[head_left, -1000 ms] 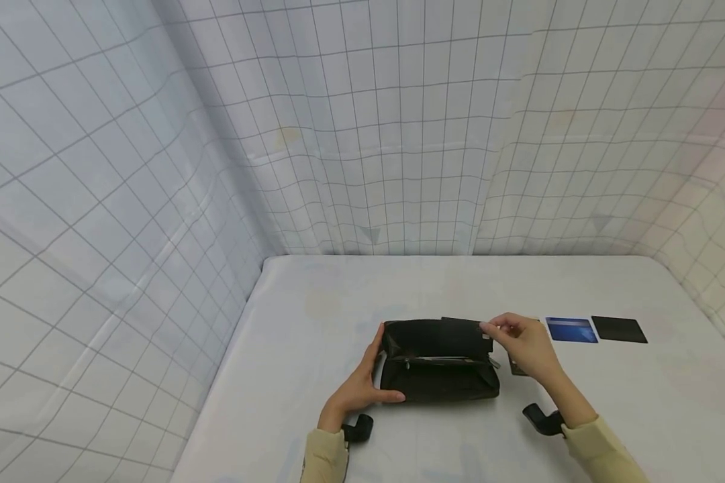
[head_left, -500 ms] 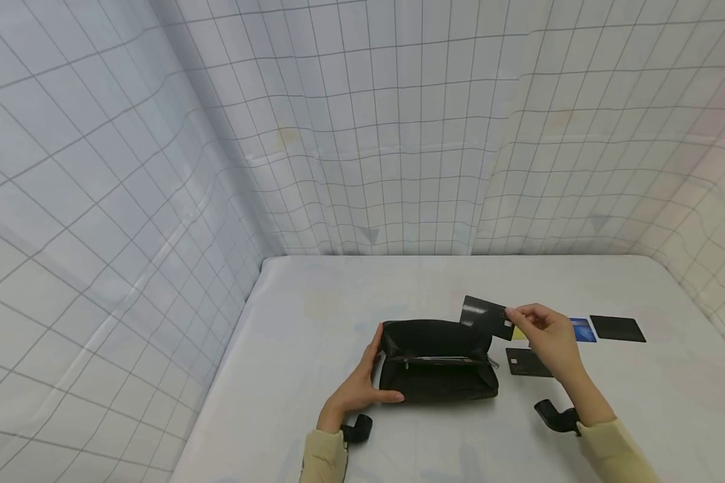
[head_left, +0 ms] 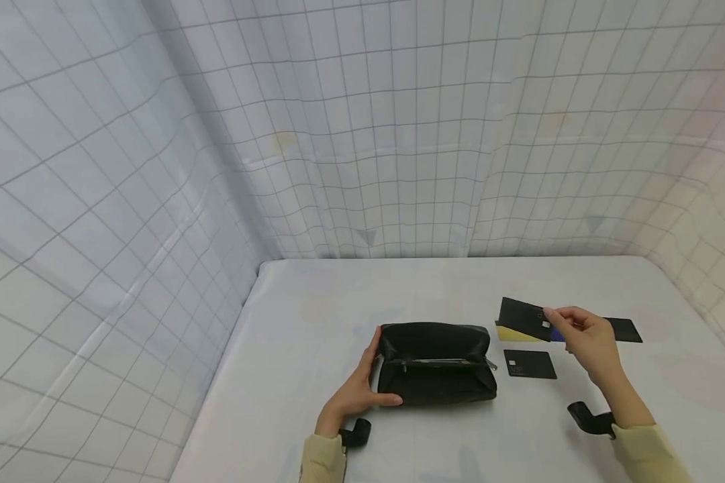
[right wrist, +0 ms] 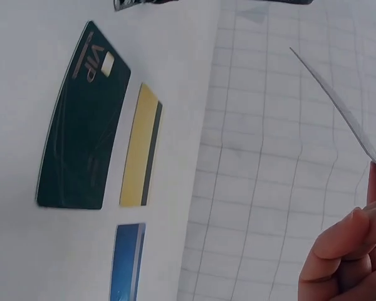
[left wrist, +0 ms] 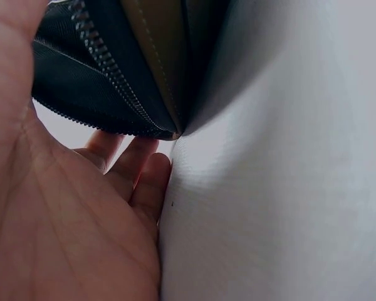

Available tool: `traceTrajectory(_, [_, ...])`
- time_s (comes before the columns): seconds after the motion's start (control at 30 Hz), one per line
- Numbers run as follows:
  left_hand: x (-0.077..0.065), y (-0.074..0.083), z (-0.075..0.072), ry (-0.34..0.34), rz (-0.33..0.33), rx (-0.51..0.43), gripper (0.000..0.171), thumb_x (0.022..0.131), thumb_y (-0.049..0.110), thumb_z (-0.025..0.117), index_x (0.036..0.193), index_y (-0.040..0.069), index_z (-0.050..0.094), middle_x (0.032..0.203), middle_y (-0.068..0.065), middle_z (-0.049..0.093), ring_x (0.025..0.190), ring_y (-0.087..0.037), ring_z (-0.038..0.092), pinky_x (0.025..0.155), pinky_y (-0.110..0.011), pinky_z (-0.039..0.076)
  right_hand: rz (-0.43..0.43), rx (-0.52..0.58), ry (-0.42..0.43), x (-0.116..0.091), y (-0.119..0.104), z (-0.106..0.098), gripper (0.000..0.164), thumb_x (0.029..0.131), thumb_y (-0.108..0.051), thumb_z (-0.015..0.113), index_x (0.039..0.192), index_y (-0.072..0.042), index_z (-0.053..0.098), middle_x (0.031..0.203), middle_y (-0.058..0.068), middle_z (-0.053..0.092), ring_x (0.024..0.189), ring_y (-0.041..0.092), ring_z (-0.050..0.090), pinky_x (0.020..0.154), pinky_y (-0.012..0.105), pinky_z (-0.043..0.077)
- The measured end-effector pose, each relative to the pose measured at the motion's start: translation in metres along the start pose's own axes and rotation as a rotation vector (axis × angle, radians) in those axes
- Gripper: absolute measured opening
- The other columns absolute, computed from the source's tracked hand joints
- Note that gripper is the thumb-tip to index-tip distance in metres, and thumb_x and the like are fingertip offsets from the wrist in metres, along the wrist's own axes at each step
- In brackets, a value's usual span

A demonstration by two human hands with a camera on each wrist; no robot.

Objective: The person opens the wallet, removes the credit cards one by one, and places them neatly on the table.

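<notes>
A black zip wallet (head_left: 436, 389) lies unzipped on the white table, its mouth facing up. My left hand (head_left: 353, 392) holds its left end, thumb along the front and fingers at the back. The left wrist view shows the fingers (left wrist: 151, 182) against the wallet's zipped edge (left wrist: 103, 69). Raised over the row of cards, my right hand (head_left: 593, 343) pinches a black card (head_left: 522, 318) with a small pale chip by its right end. That card appears almost edge-on in the right wrist view, above the curled fingers (right wrist: 338, 251).
Right of the wallet lies a dark card marked VIP (right wrist: 81, 150). Behind it are a yellow card (right wrist: 136, 153) with a dark stripe, a blue card (right wrist: 126, 260) and another black card (head_left: 625, 330). Grid-patterned white curtains (head_left: 368, 168) stand behind the table.
My right hand has drawn the black card up out of the wallet and carried it right, over the yellow and blue cards. The left hand stays on the wallet.
</notes>
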State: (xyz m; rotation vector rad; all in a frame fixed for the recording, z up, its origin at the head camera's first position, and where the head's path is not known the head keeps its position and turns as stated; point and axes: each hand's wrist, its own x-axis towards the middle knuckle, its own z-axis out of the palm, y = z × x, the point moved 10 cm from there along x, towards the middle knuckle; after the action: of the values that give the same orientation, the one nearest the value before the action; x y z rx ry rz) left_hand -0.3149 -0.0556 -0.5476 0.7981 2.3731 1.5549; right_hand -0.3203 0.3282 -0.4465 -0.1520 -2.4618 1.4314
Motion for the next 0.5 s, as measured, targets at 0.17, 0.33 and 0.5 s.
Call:
traceTrajectory(0.17, [0.001, 0.0, 0.002, -0.007, 0.006, -0.009, 0.125, 0.072, 0.029, 0.085, 0.151, 0.035, -0.011, 0.157, 0.009, -0.01, 0.142, -0.02, 0.001, 0.109, -0.054, 0.015, 0.047, -0.057, -0.035, 0.002, 0.024, -0.016, 0.045, 0.091, -0.043, 0.062, 0.096, 0.002, 0.066, 0.065, 0.001, 0.05, 0.051, 0.015, 0.046, 0.045, 0.029, 0.036])
traceTrajectory(0.33, [0.0, -0.002, 0.001, -0.005, -0.01, -0.004, 0.125, 0.072, 0.029, 0.085, 0.151, 0.035, -0.011, 0.157, 0.009, -0.01, 0.142, -0.019, 0.003, 0.11, -0.052, 0.016, 0.101, -0.111, -0.097, 0.001, 0.05, -0.026, 0.051, 0.092, -0.046, 0.059, 0.103, 0.004, 0.064, 0.065, 0.001, 0.047, 0.053, 0.014, 0.044, 0.046, 0.03, 0.035])
traceTrajectory(0.5, [-0.001, -0.006, 0.001, -0.004, -0.03, -0.003, 0.125, 0.072, 0.025, 0.086, 0.15, 0.038, -0.011, 0.156, 0.015, -0.01, 0.142, -0.014, 0.002, 0.111, -0.047, 0.015, 0.143, -0.156, -0.193, -0.002, 0.077, -0.03, 0.055, 0.094, -0.046, 0.057, 0.107, 0.006, 0.063, 0.065, 0.0, 0.044, 0.052, 0.015, 0.042, 0.048, 0.03, 0.034])
